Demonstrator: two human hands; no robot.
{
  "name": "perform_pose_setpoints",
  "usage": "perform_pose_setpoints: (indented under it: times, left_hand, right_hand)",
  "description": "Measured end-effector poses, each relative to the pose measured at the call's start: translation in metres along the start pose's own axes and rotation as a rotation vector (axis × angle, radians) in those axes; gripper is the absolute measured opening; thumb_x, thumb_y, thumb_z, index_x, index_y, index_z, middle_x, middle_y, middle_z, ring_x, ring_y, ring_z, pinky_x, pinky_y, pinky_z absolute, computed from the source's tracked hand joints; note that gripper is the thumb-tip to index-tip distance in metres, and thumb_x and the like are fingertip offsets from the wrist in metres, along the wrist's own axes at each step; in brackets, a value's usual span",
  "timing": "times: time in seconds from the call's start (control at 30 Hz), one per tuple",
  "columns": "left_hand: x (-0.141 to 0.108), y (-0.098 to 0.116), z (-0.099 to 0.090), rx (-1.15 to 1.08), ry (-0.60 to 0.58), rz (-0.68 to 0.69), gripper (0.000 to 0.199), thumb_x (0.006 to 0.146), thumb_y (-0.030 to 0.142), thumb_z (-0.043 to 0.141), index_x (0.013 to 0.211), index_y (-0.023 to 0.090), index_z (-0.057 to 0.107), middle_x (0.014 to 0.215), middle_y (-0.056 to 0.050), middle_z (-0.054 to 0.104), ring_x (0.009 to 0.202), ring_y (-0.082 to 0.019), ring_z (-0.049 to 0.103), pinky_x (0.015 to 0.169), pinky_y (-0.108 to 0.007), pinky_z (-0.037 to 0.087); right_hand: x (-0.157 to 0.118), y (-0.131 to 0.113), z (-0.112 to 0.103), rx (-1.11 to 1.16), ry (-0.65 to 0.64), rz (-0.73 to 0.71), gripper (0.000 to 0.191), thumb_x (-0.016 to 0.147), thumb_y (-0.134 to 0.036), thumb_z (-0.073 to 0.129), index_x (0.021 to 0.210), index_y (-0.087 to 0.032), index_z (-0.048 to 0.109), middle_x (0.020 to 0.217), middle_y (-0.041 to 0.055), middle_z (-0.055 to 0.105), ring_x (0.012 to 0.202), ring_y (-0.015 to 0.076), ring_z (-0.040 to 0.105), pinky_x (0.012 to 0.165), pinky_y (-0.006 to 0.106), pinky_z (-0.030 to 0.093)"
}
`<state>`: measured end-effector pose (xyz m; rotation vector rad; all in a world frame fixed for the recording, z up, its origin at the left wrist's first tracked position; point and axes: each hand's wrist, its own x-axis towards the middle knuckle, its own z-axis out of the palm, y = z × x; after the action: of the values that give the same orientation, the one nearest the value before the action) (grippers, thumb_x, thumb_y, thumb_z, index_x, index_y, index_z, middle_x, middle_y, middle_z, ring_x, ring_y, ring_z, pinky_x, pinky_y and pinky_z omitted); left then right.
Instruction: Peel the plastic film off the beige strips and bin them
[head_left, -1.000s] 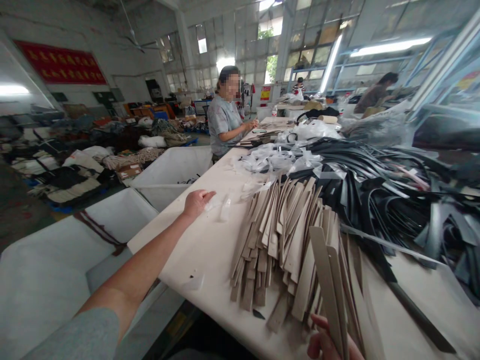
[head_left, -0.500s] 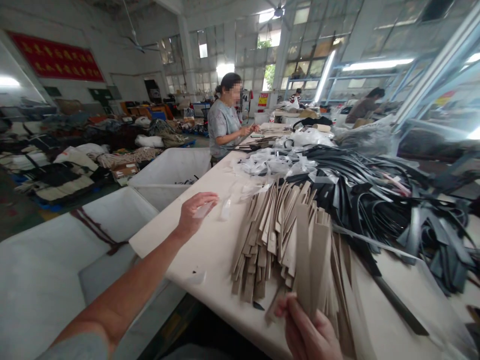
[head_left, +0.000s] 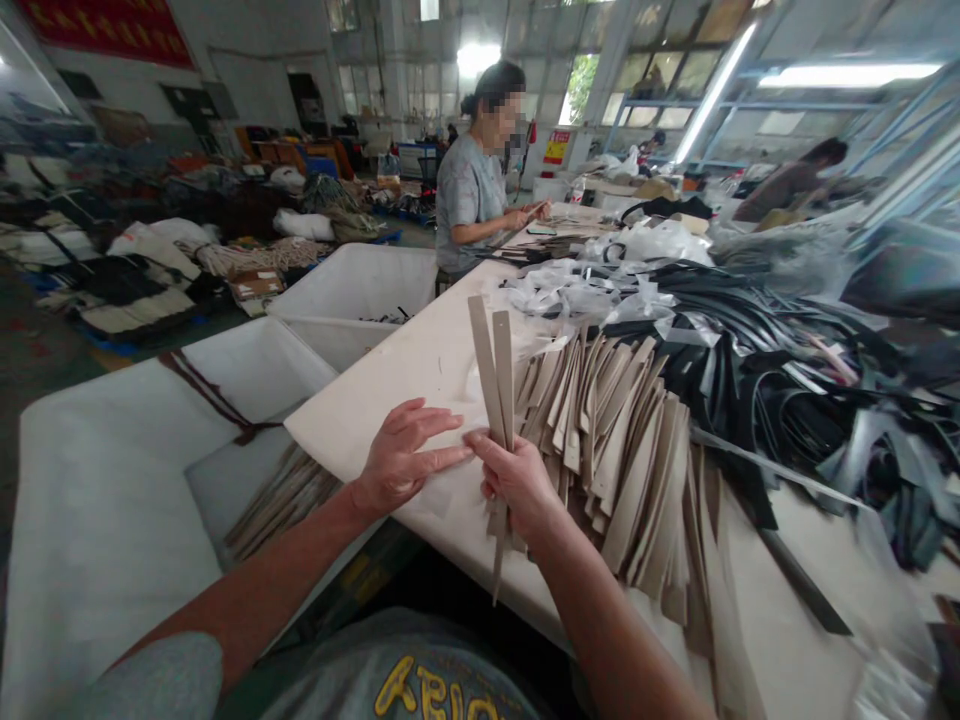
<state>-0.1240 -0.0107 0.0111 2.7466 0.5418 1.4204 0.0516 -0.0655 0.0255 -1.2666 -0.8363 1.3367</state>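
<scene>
My right hand (head_left: 517, 480) grips two beige strips (head_left: 495, 375) that stand up crossed above its fingers, their lower ends hanging over the table's near edge. Just left of it, my left hand (head_left: 409, 455) has its fingers spread, the fingertips close to the right thumb and the strips. Whether they touch is hard to tell. A large pile of similar beige strips (head_left: 622, 440) lies on the pale table (head_left: 367, 380), right of my right hand.
Black strips (head_left: 780, 350) and clear plastic (head_left: 592, 290) heap up beyond the pile. White bins (head_left: 97, 500) stand left of the table, the nearer holding beige strips (head_left: 281, 495). A person (head_left: 476, 185) in grey works at the table's far left side.
My right hand has moved left and up with the strips, away from the pile. My left hand has come nearer to it. The view has tilted down, showing strips in the near bin.
</scene>
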Motion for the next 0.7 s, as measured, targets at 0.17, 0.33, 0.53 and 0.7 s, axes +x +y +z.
perform_pose_setpoints:
  times: [0.17, 0.33, 0.53, 0.7]
  left_hand:
    - [-0.008, 0.014, 0.010, -0.472, 0.061, -0.634, 0.034, 0.094, 0.035, 0.053, 0.124, 0.024, 0.063, 0.123, -0.011, 0.067, 0.104, -0.020, 0.065, 0.090, -0.035, 0.052]
    - [-0.005, 0.027, 0.006, -1.102, -0.099, -1.188, 0.051, 0.086, 0.055, 0.058, 0.110, 0.012, 0.071, 0.095, -0.013, 0.074, 0.080, -0.020, 0.068, 0.073, -0.030, 0.053]
    - [-0.003, 0.032, 0.000, -1.118, -0.318, -1.249, 0.032, 0.071, 0.040, 0.077, 0.090, 0.014, 0.076, 0.071, -0.006, 0.073, 0.056, -0.012, 0.061, 0.058, -0.024, 0.049]
    - [-0.010, 0.033, 0.003, -1.152, -0.420, -1.306, 0.030, 0.070, 0.037, 0.076, 0.089, 0.015, 0.075, 0.065, -0.003, 0.071, 0.053, -0.012, 0.061, 0.056, -0.023, 0.047]
  right_hand:
    - [0.013, -0.011, -0.006, -0.150, 0.080, -0.099, 0.030, 0.066, -0.045, 0.071, 0.069, -0.016, 0.065, 0.057, -0.0040, 0.057, 0.040, 0.0056, 0.038, 0.035, 0.018, 0.032]
    - [0.021, -0.019, -0.010, -0.247, 0.100, -0.119, 0.028, 0.065, -0.043, 0.069, 0.070, -0.016, 0.064, 0.060, -0.0027, 0.062, 0.038, 0.0061, 0.040, 0.034, 0.019, 0.033]
    - [0.029, -0.015, -0.007, -0.261, 0.061, -0.116, 0.029, 0.065, -0.044, 0.067, 0.068, -0.016, 0.063, 0.061, -0.0017, 0.063, 0.040, 0.0063, 0.040, 0.034, 0.019, 0.033]
    - [0.024, -0.013, -0.004, -0.284, 0.023, -0.120, 0.025, 0.067, -0.041, 0.065, 0.070, -0.016, 0.065, 0.060, -0.0015, 0.064, 0.039, 0.0059, 0.039, 0.034, 0.018, 0.033]
